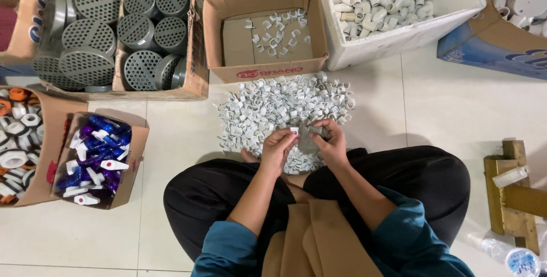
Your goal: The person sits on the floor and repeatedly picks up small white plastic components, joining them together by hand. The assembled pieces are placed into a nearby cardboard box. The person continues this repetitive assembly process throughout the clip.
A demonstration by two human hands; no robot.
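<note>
Head view. A person was seated cross-legged on the tiled floor point(456, 111), and both hands were raised just above the near edge of a heap of small white plastic clips point(285, 109) spread on the floor in front of the knees. The left hand point(277, 147) was closed in a pinch, with one white clip point(294, 131) held at the fingertips. The right hand point(330, 140) was likewise curled shut, and a small grey piece point(315, 131) was held between thumb and fingers; its exact shape could not be made out. The two held pieces were close together, nearly touching.

The clips were judged to be very light, stiff moulded plastic, smooth and somewhat slippery, unlikely to break but easily flicked away. A fingertip pinch across the outer sides of the open ring was judged the surest hold, since a whole-hand grasp would bury so small a part.

Beyond the heap an open cardboard box point(265, 26) with a few sorted clips was placed, and beside it, toward the far right of the floor, a white foam box of pipe elbows point(393, 9). Toward the far left, a carton of grey perforated drain covers point(119, 32) was seen; at the left edge, a box of blue and white fittings point(97, 160).
</note>
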